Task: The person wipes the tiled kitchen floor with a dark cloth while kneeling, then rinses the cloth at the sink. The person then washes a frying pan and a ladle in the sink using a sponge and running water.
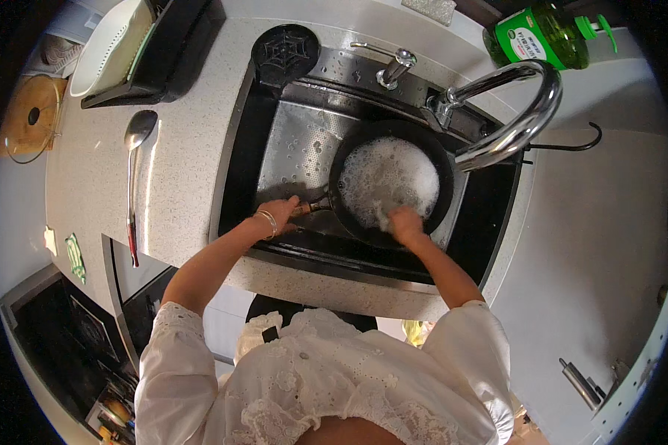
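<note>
A black wok full of foamy, greyish water sits in the stainless steel sink. My left hand, with bangles at its wrist, is closed around the wok's wooden handle on the left side. At the wok's near inner side, my right hand dips into the suds with curled fingers. Something pale, perhaps a cloth, shows beside those fingers; foam hides most of it, so the hold cannot be told. The chrome faucet arches beyond the wok's right side.
Behind the sink are a black round spider-web-patterned piece and a small chrome dispenser. A green soap bottle stands at the upper right. On the left counter lie a long-handled ladle, a black rack with a white basket, and a glass lid.
</note>
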The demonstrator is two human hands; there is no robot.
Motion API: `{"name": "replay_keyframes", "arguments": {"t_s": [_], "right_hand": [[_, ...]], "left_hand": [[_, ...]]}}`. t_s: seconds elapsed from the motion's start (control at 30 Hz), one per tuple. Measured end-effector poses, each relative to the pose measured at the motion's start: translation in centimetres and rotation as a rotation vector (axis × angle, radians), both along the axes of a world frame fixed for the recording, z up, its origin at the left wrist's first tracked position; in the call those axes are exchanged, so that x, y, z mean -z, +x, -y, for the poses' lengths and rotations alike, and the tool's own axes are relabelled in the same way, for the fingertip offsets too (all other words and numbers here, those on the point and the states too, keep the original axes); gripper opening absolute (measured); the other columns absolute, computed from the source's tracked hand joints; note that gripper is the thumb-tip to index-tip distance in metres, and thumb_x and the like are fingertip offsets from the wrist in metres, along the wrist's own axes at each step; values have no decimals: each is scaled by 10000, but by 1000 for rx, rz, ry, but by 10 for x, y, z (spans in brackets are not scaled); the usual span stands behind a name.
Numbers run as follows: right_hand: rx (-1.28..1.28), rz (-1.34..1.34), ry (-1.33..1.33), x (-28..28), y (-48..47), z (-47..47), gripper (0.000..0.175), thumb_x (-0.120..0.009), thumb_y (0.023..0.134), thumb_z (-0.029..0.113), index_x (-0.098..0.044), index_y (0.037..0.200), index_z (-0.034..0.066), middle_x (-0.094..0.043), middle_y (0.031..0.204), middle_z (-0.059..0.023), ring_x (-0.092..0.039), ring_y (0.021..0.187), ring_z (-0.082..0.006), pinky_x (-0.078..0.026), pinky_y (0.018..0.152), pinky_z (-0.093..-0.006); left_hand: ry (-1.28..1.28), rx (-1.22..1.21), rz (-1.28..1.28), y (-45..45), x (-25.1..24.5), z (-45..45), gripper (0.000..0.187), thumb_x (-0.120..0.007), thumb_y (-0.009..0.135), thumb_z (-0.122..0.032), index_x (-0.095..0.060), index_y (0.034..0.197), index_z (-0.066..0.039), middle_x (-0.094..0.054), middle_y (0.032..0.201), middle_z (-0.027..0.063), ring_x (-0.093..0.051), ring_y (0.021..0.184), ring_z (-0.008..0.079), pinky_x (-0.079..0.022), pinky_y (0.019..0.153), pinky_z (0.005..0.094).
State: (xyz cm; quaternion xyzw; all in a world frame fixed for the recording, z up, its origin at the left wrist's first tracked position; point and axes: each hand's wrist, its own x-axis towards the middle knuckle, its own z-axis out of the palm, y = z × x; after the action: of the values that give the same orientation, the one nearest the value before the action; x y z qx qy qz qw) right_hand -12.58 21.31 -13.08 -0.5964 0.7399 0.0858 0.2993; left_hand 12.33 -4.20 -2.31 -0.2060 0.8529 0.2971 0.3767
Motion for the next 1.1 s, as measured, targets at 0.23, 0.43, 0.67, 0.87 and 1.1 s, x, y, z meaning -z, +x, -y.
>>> {"name": "replay_keyframes", "arguments": {"t_s": [0.23, 0.43, 0.67, 0.87, 1.1], "right_hand": [[358, 815, -643, 19, 75, 121, 122, -485, 771, -11, -440, 877, 31, -465, 864, -164, -462, 787, -326, -391, 707, -400], [369, -152, -685, 22, -20, 129, 243, -493, 789, 21, -482, 1032, 16, -493, 994, -205, -483, 925, -378, -429, 746, -429], [168, 140, 332, -16, 45, 19, 465, -572, 772, 66, -426, 1209, 9, -475, 1140, -195, -494, 1002, -297, -419, 841, -371], [398, 717, -491, 1, 86, 137, 120, -440, 837, 31, -453, 955, 24, -485, 889, -163, -479, 839, -323, -397, 752, -377], [591, -306, -356, 13, -19, 106, 312, -589, 761, 81, -490, 1047, 4, -531, 1063, -188, -497, 1003, -382, -385, 868, -460]], "left_hand": [[-62, 101, 18, 8, -38, 9, 408, -644, 746, -114, -470, 1101, -15, -624, 883, 197, -618, 837, 327, -515, 714, 401], [-133, 36, 62, 21, -50, 12, 432, -648, 738, -104, -470, 1125, -34, -632, 878, 183, -626, 830, 317, -522, 693, 390], [-167, -26, -6, 30, -44, 2, 404, -610, 736, -60, -479, 1117, -51, -641, 859, 171, -633, 826, 311, -521, 680, 381], [-145, 1, -5, 27, -38, 5, 378, -558, 757, -28, -474, 1125, -46, -642, 869, 172, -635, 830, 306, -521, 684, 372], [-154, 42, 24, 30, -41, 5, 419, -546, 759, -17, -450, 1166, -13, -645, 864, 174, -643, 808, 295, -528, 673, 361]]}}
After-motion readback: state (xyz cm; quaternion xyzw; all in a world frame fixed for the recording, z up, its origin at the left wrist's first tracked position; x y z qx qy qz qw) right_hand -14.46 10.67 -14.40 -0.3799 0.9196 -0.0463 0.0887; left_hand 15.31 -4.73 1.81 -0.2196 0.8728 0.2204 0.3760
